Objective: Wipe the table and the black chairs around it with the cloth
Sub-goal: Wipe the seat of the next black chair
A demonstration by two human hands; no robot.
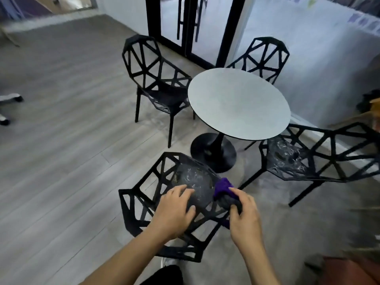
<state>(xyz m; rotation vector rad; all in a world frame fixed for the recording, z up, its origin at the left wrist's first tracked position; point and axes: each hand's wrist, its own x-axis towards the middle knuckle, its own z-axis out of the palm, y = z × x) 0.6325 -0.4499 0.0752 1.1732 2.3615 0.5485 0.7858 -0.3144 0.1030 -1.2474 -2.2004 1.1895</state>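
Purple cloth (223, 187), bunched in right hand (244, 214), apparently pressed on nearest black lattice chair (164, 204). Left hand (174, 208) spread flat on its seat. Round grey table (238, 103) just beyond.

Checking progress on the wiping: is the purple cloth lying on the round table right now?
No, the purple cloth is gripped in the right hand over the nearest black chair, while the round table has nothing on it.

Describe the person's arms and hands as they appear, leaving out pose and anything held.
Both forearms are bare, with no sleeves showing. The left hand and right hand wear no gloves; no rings, watch or bracelets are visible. Fingernails look short and unpainted, though the picture is slightly blurred.
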